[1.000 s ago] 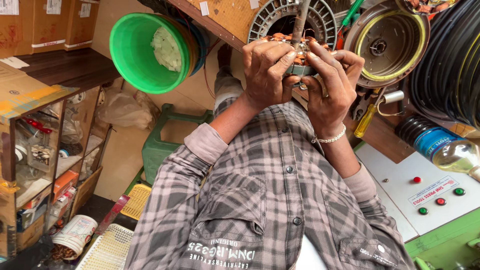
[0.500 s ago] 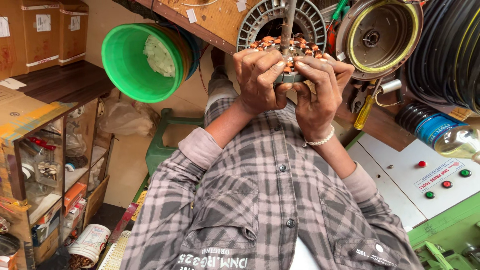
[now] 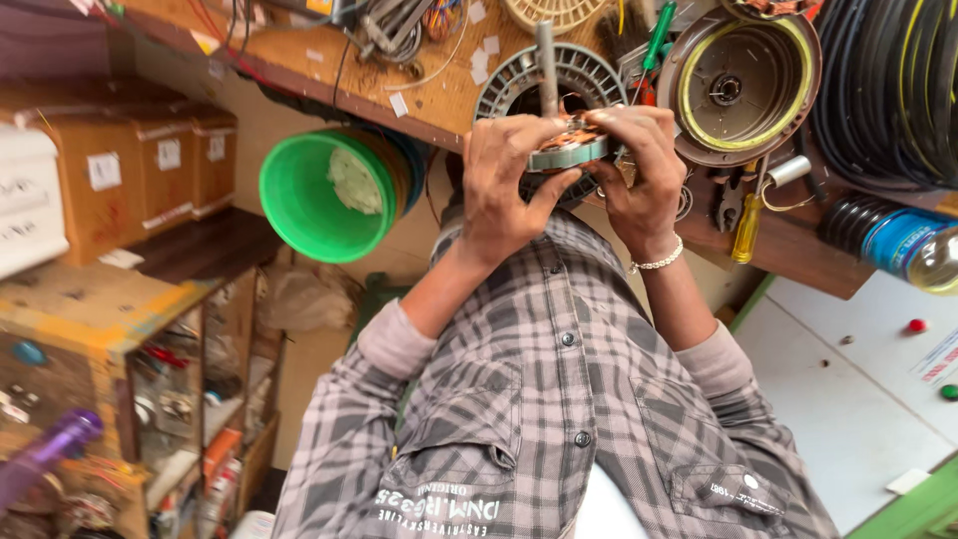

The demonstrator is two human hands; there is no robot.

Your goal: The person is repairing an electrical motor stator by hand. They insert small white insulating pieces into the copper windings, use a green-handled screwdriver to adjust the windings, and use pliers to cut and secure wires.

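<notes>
Both my hands hold a round motor stator (image 3: 567,150) with copper windings and a metal shaft (image 3: 546,60) sticking out of it, just in front of the wooden workbench (image 3: 439,95). My left hand (image 3: 504,185) grips its left side with the thumb pressed on the rim. On the other side, my right hand (image 3: 639,185), with a bead bracelet at the wrist, wraps over the windings. My grey checked shirt (image 3: 559,419) fills the lower middle of the view.
A ribbed round cover (image 3: 504,85) lies behind the stator, with a round motor housing (image 3: 733,85) to its right. Nearby are a yellow-handled screwdriver (image 3: 743,235), black cable coils (image 3: 888,90), a plastic bottle (image 3: 913,250), a green bucket (image 3: 319,200), cardboard boxes (image 3: 130,170) and a white button panel (image 3: 848,399).
My hands have kept hold of the stator and shifted their fingers a little on it. The view has tilted, so the bench and bucket sit further right in the picture.
</notes>
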